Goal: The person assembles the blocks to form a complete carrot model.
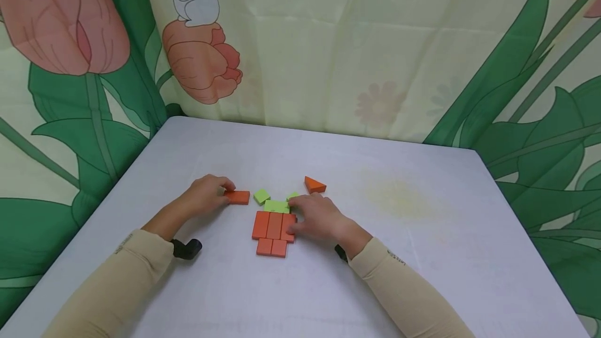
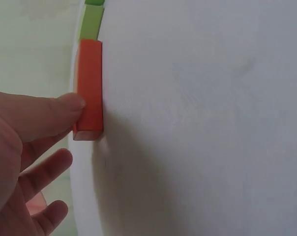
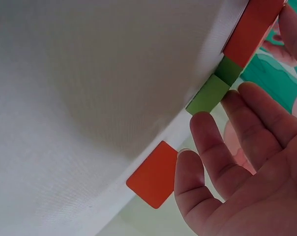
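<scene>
My left hand (image 1: 206, 194) pinches the left end of an orange rectangular block (image 1: 238, 197), lying on the table. In the left wrist view the thumb presses on that block (image 2: 91, 81), with the other fingers behind it. My right hand (image 1: 321, 215) rests at the right side of an arrangement of flat blocks, thumb by the orange upright blocks (image 1: 274, 225) and fingers near a partly hidden green block (image 1: 292, 195). A green rectangle (image 1: 277, 206) tops the orange blocks; two smaller orange blocks (image 1: 279, 248) sit below. A tilted green block (image 1: 261, 196) lies at upper left.
An orange triangular block (image 1: 314, 185) lies apart, beyond my right hand. The white table (image 1: 422, 275) ends at a printed curtain (image 1: 328, 56) behind it. Black wrist straps or mounts (image 1: 187, 249) show at the sleeve cuffs.
</scene>
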`<state>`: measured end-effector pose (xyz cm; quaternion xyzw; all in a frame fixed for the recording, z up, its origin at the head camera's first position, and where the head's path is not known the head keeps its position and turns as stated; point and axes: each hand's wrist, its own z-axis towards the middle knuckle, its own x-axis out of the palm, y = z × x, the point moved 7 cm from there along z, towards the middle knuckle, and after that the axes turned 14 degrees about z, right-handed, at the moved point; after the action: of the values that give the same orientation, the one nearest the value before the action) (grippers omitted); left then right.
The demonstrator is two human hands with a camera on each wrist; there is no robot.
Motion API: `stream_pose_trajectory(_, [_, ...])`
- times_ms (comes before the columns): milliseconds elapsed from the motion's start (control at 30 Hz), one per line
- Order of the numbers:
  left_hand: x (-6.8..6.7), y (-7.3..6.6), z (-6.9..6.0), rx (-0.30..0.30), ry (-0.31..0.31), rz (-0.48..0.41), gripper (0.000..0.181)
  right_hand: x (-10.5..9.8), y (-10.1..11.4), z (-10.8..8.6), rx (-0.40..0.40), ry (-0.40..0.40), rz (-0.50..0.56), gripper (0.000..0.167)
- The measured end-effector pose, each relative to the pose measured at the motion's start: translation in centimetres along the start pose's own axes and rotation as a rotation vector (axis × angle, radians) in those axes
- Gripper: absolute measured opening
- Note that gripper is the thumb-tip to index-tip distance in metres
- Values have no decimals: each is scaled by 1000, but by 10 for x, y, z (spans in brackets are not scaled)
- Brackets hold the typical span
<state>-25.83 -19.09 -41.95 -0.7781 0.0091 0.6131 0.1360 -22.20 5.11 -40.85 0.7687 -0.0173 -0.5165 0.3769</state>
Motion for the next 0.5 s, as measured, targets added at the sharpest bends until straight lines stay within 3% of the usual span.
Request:
stream_pose_trajectory(200, [3, -4, -17, 50, 27, 29, 29, -1, -1, 0, -1, -4, 0, 57])
stream_pose_trajectory(500, [12, -13, -59, 192, 30, -13, 24, -1, 0, 0, 2, -1, 13, 57])
